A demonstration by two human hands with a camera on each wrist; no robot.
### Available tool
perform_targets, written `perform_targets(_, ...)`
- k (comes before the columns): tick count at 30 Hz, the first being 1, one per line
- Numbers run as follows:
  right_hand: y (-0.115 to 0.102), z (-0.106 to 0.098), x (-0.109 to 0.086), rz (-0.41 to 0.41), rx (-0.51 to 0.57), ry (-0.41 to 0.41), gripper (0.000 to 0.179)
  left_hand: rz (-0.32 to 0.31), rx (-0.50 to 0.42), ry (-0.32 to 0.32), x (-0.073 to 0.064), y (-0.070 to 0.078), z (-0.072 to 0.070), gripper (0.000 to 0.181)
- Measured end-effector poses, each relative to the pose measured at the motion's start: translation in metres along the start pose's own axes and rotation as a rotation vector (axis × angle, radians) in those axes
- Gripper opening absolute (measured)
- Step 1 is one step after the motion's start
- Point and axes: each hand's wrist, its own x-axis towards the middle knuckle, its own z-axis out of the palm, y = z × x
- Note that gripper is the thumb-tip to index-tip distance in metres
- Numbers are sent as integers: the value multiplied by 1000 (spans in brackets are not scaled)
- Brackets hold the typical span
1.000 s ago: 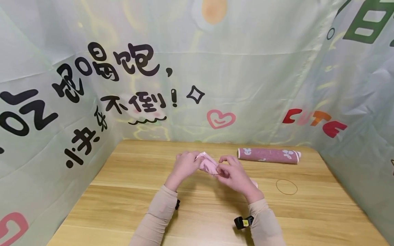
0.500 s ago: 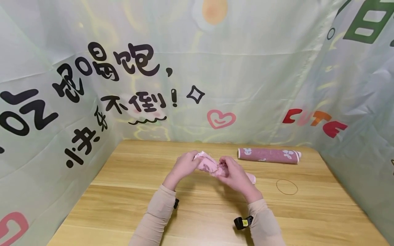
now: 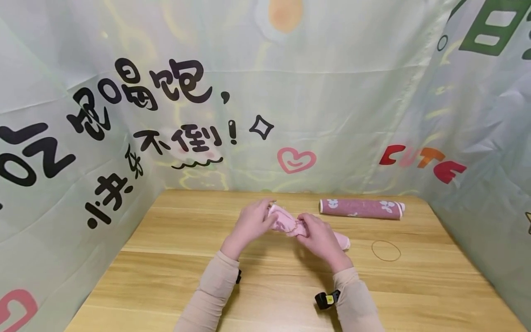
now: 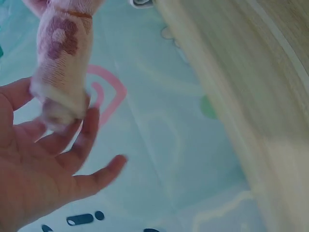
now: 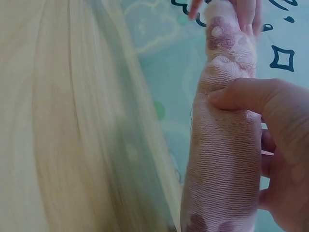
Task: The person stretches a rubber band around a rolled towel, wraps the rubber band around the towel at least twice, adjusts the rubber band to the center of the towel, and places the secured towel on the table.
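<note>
1 pale-pink towel roll [image 3: 284,221] tilts over the wooden table [image 3: 265,297], between 2 hands: the left hand [image 3: 250,226] curls thumb and fingertips around its end, the right hand [image 3: 321,240] grips its body, thumb laid across. The left wrist view plainly shows a brown band [image 4: 72,12] circling it; the right wrist view shows ribbed, fuzzy weave. Right of the hands lies a thin loop [image 3: 372,251]; a mauve roll [image 3: 361,209] lies near the far edge, before creased cloth walls [image 3: 348,106]. Smooth woodgrain stretches wide beside both forearms.
</note>
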Motion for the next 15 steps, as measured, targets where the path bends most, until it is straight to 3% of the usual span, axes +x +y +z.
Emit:
perform_targets(3,1,-2,0,-9,-5,2,45,138,153,48,-2,3,4,50)
perform_targets(6,2,-3,-1,-15,-1,-1,44,228,258,53,-4,4,8,52)
perform_targets(10,3,-6,-1,-16,13,-17,45,285,329,52,-5,3,13,53)
perform_targets(15,5,-9,-1,-17,61,-51,44,312,326,59,-5,2,16,52)
